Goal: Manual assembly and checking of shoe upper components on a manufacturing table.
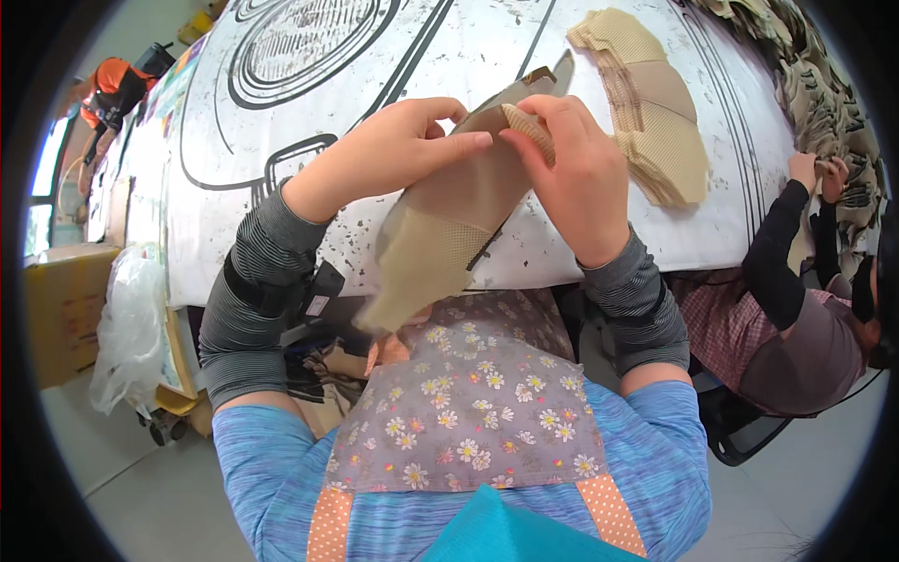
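A leaf-shaped fabric panel of beige mesh and smooth taupe cloth is held slantwise above the near edge of the white worktop printed with black lines, its upper end pointed toward the far side and its lower end hung past that edge, above a grey apron patterned with white daisies. At the panel's upper part, a small mesh fold is pinched between the thumb and fingers of the right hand. The left hand is placed at the panel's left side, its thumb laid toward the fold and its index finger bent; how firmly the cloth is gripped there cannot be told.

To the right of the hands, a curved stack of beige mesh and taupe fabric pieces is laid flat on the worktop. Along the worktop's right edge, a long heap of beige and dark fabric pieces is gathered, and it is touched by the hands of a co-worker in black sleeves. Beyond the left edge, a crumpled clear plastic bag is hung beside a brown cardboard box.
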`<state>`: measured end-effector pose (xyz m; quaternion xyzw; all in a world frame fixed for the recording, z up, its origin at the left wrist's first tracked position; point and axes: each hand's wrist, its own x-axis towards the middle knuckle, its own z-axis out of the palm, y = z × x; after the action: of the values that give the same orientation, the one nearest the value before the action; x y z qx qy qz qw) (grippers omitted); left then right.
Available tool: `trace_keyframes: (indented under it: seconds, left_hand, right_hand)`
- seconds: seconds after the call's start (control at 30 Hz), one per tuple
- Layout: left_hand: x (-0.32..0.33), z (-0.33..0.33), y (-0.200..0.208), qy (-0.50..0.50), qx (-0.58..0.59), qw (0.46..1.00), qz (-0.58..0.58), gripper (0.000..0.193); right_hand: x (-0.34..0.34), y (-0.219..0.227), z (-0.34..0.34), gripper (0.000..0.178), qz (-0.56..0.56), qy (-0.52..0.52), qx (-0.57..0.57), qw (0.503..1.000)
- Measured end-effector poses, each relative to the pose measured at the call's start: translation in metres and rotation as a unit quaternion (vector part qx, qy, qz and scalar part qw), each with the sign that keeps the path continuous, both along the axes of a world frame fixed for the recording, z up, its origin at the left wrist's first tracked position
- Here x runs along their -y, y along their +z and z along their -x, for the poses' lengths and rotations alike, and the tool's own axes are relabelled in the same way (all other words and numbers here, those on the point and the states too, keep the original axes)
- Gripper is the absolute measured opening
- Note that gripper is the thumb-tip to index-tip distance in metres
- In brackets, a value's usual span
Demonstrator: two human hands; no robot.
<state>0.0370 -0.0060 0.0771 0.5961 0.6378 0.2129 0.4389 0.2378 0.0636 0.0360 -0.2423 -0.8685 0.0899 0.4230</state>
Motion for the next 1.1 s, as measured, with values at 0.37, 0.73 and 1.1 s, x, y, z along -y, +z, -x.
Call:
trace_keyframes:
  seconds: [0.37,0.73,1.1]
  left_hand:
    - [0.032,-0.026,0.016,-0.017,-0.129,0.986,-0.102,0.025]
    - [0.042,-0.044,0.011,-0.006,-0.053,0.984,-0.169,0.024]
    - [0.035,-0.047,0.015,0.022,-0.009,0.995,-0.092,0.024]
  right_hand:
    - [0.022,0.001,-0.02,0.02,-0.096,0.092,-0.052,0.99]
    - [0.022,-0.003,-0.02,0.017,-0.041,0.078,-0.102,0.991]
    - [0.018,0.003,-0.026,0.02,-0.088,0.032,-0.102,0.99]
